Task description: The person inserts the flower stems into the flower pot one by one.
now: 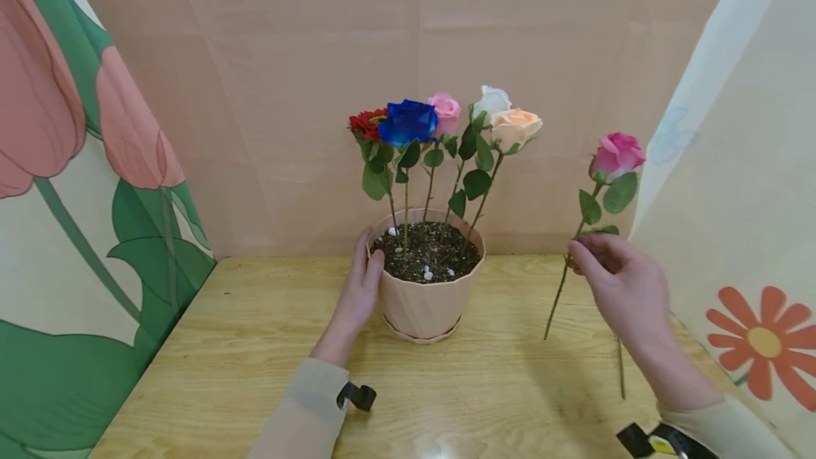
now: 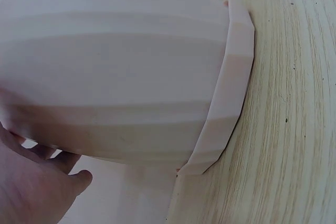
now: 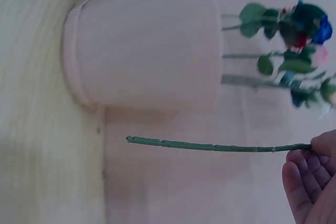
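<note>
A pale pink flower pot filled with dark soil stands on a matching saucer. In it stand a red flower, a blue rose, a light pink rose, a white rose and a peach rose. My left hand holds the pot's left side near the rim, its fingertips partly hidden behind the pot in the left wrist view. To the right of the pot, my right hand pinches the stem of a deep pink rose, bloom up, its lower stem hanging bare.
Another thin stem lies on the wooden table, partly covered by my right forearm. A plain pinkish backdrop rises behind the pot. Flower-printed panels close off the left and right sides.
</note>
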A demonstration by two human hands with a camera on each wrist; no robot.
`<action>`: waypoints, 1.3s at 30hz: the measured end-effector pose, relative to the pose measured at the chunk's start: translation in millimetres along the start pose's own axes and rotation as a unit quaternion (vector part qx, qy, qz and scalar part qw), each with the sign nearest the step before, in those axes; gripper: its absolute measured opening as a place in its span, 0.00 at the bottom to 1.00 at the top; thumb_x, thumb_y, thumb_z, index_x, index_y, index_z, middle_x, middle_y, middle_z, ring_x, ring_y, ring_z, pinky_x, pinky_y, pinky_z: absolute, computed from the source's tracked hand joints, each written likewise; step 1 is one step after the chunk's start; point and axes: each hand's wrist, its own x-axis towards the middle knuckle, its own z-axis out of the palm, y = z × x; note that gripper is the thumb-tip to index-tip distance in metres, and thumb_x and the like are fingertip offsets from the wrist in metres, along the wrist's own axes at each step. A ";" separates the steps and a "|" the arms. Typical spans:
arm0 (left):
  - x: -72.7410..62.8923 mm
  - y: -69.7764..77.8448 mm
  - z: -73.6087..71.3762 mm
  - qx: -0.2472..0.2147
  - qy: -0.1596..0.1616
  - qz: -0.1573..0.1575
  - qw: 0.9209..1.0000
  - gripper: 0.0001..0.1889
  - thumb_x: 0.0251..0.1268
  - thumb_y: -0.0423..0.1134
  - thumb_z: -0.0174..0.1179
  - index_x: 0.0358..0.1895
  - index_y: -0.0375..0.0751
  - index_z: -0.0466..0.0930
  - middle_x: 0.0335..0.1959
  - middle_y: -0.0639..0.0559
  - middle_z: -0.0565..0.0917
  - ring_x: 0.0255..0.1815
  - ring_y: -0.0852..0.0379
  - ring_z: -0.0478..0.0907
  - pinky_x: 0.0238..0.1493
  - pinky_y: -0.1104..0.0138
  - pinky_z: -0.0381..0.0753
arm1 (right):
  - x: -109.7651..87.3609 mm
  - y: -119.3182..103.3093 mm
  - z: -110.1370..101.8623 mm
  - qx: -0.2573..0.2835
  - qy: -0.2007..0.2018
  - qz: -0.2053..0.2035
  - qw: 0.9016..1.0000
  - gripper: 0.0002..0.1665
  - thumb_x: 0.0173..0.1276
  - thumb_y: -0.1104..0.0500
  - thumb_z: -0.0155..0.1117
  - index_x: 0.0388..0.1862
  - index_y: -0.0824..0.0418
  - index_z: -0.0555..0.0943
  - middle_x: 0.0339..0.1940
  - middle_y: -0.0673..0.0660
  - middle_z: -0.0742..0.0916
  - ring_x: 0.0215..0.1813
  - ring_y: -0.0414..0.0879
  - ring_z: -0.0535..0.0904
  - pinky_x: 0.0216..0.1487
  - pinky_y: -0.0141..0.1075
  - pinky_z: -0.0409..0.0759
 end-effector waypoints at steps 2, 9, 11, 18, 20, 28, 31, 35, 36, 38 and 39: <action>-0.3 0.1 -0.4 -0.001 -0.001 0.003 1.000 0.34 0.95 0.53 0.40 0.93 0.58 0.42 0.93 0.46 0.45 0.91 0.40 0.45 0.87 0.40 0.50 | 0.0 -11.6 2.0 0.010 0.003 -0.010 1.000 0.18 0.83 0.45 0.70 0.53 0.59 0.91 0.36 0.46 0.93 0.36 0.31 0.86 0.35 0.22 0.79; 0.5 -0.5 -0.2 0.003 0.000 0.001 1.000 0.34 0.95 0.53 0.41 0.93 0.57 0.42 0.93 0.46 0.45 0.91 0.42 0.45 0.87 0.42 0.50 | 6.7 -45.4 8.4 0.049 0.013 -0.043 0.998 0.13 0.81 0.52 0.74 0.53 0.59 0.92 0.39 0.47 0.94 0.38 0.29 0.88 0.39 0.20 0.81; 0.3 -0.1 -0.4 0.003 0.001 0.003 1.000 0.34 0.95 0.53 0.41 0.93 0.56 0.42 0.93 0.45 0.45 0.91 0.41 0.45 0.87 0.41 0.50 | 9.9 -53.6 10.9 0.064 0.016 -0.051 0.996 0.13 0.80 0.53 0.74 0.53 0.61 0.92 0.40 0.47 0.94 0.39 0.30 0.89 0.41 0.20 0.83; 1.5 -3.5 0.9 0.005 0.011 0.003 1.000 0.34 0.94 0.55 0.42 0.93 0.57 0.44 0.93 0.46 0.47 0.90 0.41 0.47 0.87 0.42 0.51 | 17.7 -86.0 18.5 0.096 0.012 -0.066 0.993 0.14 0.81 0.52 0.74 0.53 0.62 0.92 0.40 0.50 0.94 0.39 0.33 0.90 0.42 0.22 0.85; 1.5 -3.9 1.1 0.005 0.013 0.003 1.000 0.34 0.94 0.55 0.42 0.93 0.58 0.44 0.92 0.47 0.48 0.90 0.42 0.47 0.87 0.42 0.51 | 20.3 -95.2 21.6 0.106 0.012 -0.074 0.992 0.14 0.81 0.53 0.73 0.53 0.62 0.92 0.41 0.52 0.95 0.40 0.34 0.91 0.43 0.23 0.85; 1.4 -2.6 0.1 0.009 0.012 0.006 1.000 0.34 0.94 0.53 0.42 0.93 0.56 0.44 0.92 0.44 0.48 0.90 0.39 0.48 0.86 0.40 0.52 | 34.0 -120.5 41.1 0.139 0.014 -0.107 0.984 0.13 0.81 0.54 0.74 0.52 0.64 0.91 0.42 0.58 0.95 0.39 0.34 0.91 0.44 0.24 0.86; 2.3 -3.9 0.0 0.013 0.014 0.005 1.000 0.34 0.94 0.54 0.42 0.93 0.56 0.44 0.92 0.45 0.48 0.90 0.39 0.48 0.86 0.41 0.52 | 39.5 -124.4 52.0 0.132 0.012 -0.111 0.985 0.14 0.82 0.53 0.73 0.52 0.64 0.92 0.41 0.56 0.95 0.38 0.33 0.90 0.43 0.24 0.85; 1.2 -4.6 0.3 0.016 0.015 0.002 1.000 0.34 0.94 0.56 0.42 0.93 0.57 0.45 0.92 0.45 0.49 0.90 0.40 0.48 0.86 0.42 0.52 | 45.2 -126.2 68.2 0.133 0.004 -0.113 0.985 0.15 0.82 0.53 0.72 0.52 0.64 0.91 0.40 0.56 0.95 0.38 0.36 0.90 0.41 0.25 0.84; 1.1 -4.7 0.4 0.016 0.015 0.002 1.000 0.34 0.94 0.56 0.42 0.93 0.57 0.45 0.92 0.46 0.49 0.90 0.41 0.48 0.86 0.42 0.53 | 46.5 -126.6 72.2 0.139 0.001 -0.113 0.984 0.14 0.82 0.53 0.72 0.51 0.64 0.91 0.40 0.56 0.95 0.39 0.39 0.91 0.40 0.26 0.84; 0.7 -4.6 0.8 0.016 0.014 0.002 1.000 0.34 0.94 0.57 0.41 0.93 0.57 0.45 0.92 0.46 0.48 0.90 0.41 0.48 0.87 0.42 0.52 | 49.1 -127.5 79.9 0.153 -0.006 -0.113 0.982 0.14 0.82 0.54 0.72 0.51 0.65 0.91 0.40 0.57 0.95 0.40 0.45 0.92 0.39 0.26 0.85; 1.1 -4.6 0.9 0.015 0.013 0.003 1.000 0.35 0.94 0.57 0.41 0.93 0.58 0.45 0.92 0.47 0.48 0.90 0.42 0.48 0.87 0.43 0.52 | 50.5 -128.1 83.5 0.160 -0.009 -0.114 0.980 0.13 0.82 0.55 0.72 0.51 0.66 0.91 0.40 0.57 0.94 0.40 0.49 0.93 0.39 0.27 0.86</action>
